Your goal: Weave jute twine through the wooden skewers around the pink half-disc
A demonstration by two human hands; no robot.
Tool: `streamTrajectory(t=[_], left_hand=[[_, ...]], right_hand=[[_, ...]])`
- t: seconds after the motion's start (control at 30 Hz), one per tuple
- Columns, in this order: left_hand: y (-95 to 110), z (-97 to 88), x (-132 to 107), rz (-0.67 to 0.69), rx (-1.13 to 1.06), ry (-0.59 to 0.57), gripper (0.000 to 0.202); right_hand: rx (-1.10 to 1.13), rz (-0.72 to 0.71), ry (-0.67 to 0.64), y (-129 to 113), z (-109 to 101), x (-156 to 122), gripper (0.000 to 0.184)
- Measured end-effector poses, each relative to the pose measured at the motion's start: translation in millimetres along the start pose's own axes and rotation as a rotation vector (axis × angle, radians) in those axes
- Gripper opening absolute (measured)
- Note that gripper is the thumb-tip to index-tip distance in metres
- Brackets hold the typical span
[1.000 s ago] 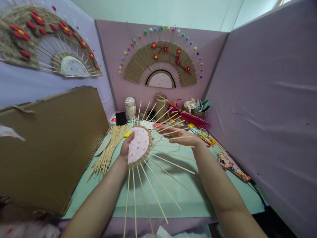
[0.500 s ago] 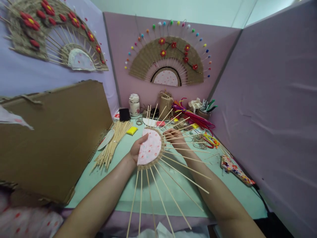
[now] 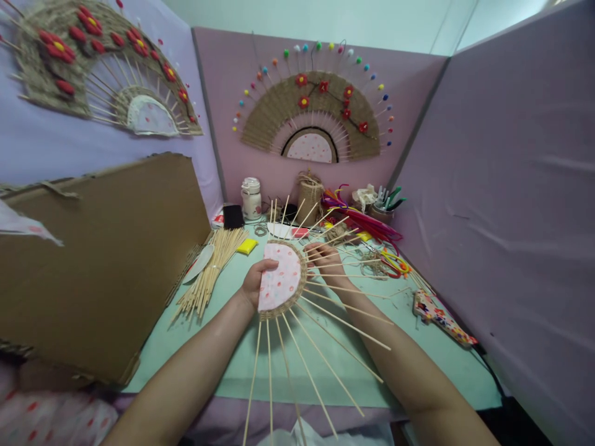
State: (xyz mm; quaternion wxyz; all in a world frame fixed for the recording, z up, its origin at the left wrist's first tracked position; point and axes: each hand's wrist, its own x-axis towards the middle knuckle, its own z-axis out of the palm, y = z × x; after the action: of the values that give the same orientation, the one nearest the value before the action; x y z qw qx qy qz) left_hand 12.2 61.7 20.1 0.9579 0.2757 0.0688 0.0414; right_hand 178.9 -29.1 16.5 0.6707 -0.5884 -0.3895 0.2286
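Observation:
A half-round fan piece [image 3: 282, 277] is held above the table, its centre covered in pink dotted cloth and its curved edge bound with woven twine [image 3: 303, 284]. Thin wooden sticks [image 3: 346, 325] spread outward from that edge. My left hand [image 3: 256, 282] grips the straight side, thumb on the cloth and the other fingers hidden behind. My right hand [image 3: 324, 260] is at the twine edge on the right, behind some sticks, with fingers curled and pinched together. Whatever lies between those fingertips is too small to make out.
Left of the fan lie a bundle of sticks [image 3: 211, 272] and a yellow packet [image 3: 247, 246]. A jar [image 3: 251, 199], a twine roll [image 3: 309, 198] and pipe cleaners [image 3: 362, 220] stand behind. At right are scissors [image 3: 394, 265] and a patterned glue gun [image 3: 441, 317]. Cardboard [image 3: 102, 260] stands left.
The fan piece has turned slightly counter-clockwise: its lower sticks have shifted right and its upper ones left. My left hand keeps its grip, and my right hand has moved slightly left with the edge.

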Motion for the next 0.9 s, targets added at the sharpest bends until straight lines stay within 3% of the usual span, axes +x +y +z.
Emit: streamTrajectory(t=[0.27, 0.53, 0.7, 0.9], left_hand=[[5, -6.2, 0, 0.027, 0.008, -0.019, 0.048], [9, 3.3, -2, 0.044, 0.031, -0.069, 0.053], [18, 0.5, -5, 0.077, 0.050, -0.012, 0.056], [31, -13.5, -9, 0.126, 0.042, 0.042, 0.055]], right_hand=[[-0.003, -0.018, 0.006, -5, -3, 1, 0.022], [-0.045, 0.030, -0.070, -11, -13, 4, 0.027], [-0.172, 0.079, -0.181, -23, -40, 9, 0.029], [-0.306, -0.034, -0.145, -31, -82, 15, 0.032]])
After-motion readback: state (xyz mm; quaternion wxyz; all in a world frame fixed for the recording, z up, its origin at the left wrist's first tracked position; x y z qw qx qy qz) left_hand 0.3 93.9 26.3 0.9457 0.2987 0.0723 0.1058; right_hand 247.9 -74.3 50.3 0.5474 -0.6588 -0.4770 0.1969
